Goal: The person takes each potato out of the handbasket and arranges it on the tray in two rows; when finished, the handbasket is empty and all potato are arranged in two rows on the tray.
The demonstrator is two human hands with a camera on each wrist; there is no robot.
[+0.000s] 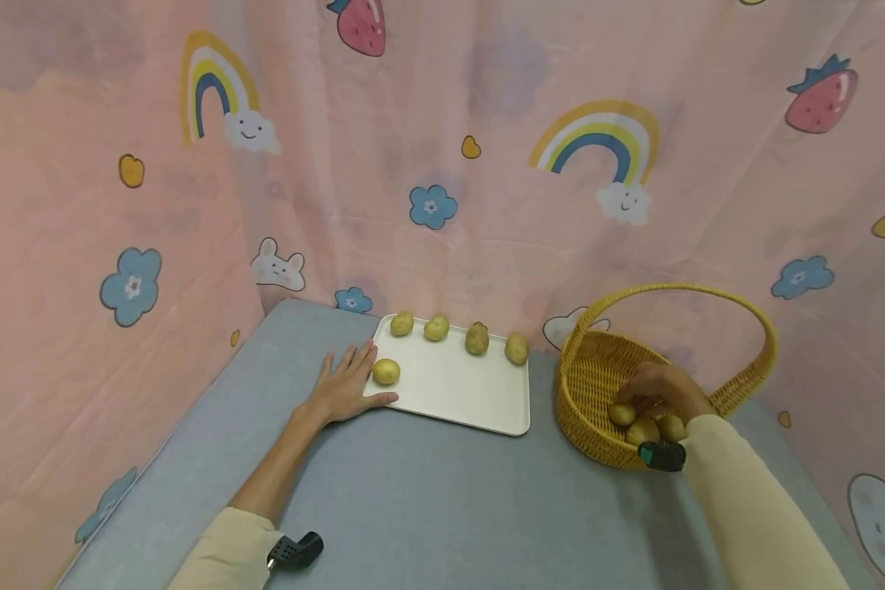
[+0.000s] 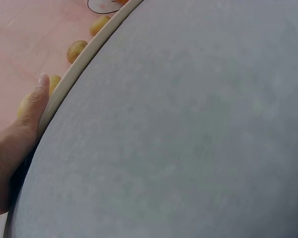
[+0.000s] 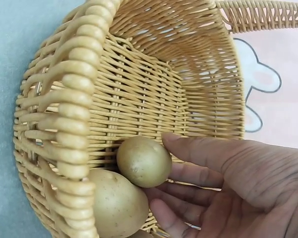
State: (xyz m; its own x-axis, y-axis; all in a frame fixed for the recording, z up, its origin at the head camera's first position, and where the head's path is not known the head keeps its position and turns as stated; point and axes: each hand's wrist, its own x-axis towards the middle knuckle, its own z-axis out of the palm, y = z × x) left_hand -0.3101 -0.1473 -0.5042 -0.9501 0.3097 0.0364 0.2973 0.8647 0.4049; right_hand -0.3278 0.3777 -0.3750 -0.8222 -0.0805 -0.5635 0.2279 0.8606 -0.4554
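My left hand (image 1: 342,393) lies with its fingers spread at the left end of a white tray (image 1: 457,385), the thumb along the front rim. Close to its fingers, a potato (image 1: 387,372) sits on the tray. Several more potatoes line the back edge, among them one potato (image 1: 516,348) at the right corner. My right hand (image 1: 664,389) reaches into a wicker basket (image 1: 586,385). In the right wrist view, its thumb and fingers curl round a small potato (image 3: 144,161). A larger potato (image 3: 116,203) lies beside that one, against the basket wall.
The basket's tall handle (image 1: 678,288) arches over the right hand. Another potato (image 1: 671,427) lies at the basket's right side. A grey tabletop (image 1: 442,508) carries the tray and basket. Behind it hangs a pink printed curtain (image 1: 487,246).
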